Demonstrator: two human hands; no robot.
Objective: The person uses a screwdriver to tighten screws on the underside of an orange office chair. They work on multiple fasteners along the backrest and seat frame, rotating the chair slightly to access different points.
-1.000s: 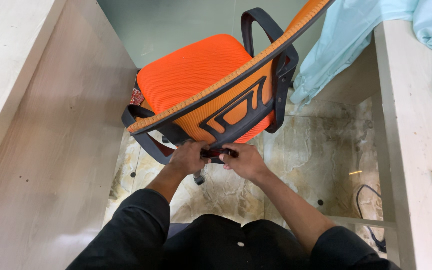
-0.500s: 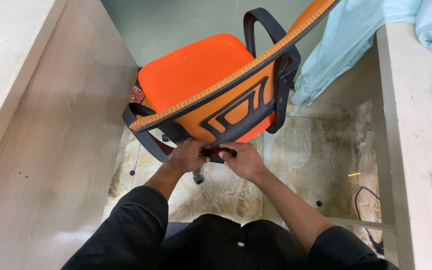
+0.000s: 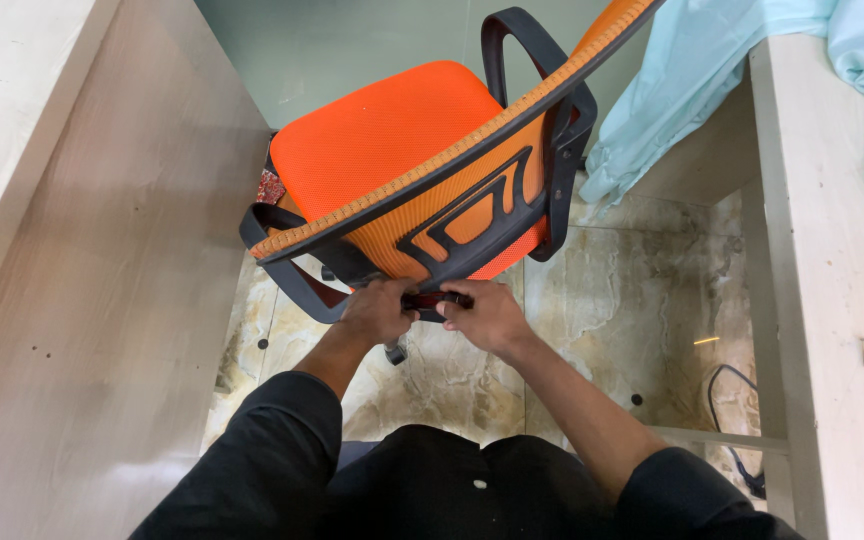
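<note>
While the orange mesh office chair (image 3: 422, 170) stood on the marble floor (image 3: 632, 300), both hands, left (image 3: 377, 310) and right (image 3: 487, 315), pinched a small dark red tool (image 3: 432, 299) under its backrest, steadying it.

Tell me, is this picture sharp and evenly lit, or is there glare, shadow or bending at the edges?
Head view: mostly sharp, with soft even light. The glossy marble floor shows a dull sheen, no harsh glare. Shade gathers under the orange chair, where the left hand and right hand close on a small dark part that is hard to make out. The wide lens splays the wooden panel outward.
</note>
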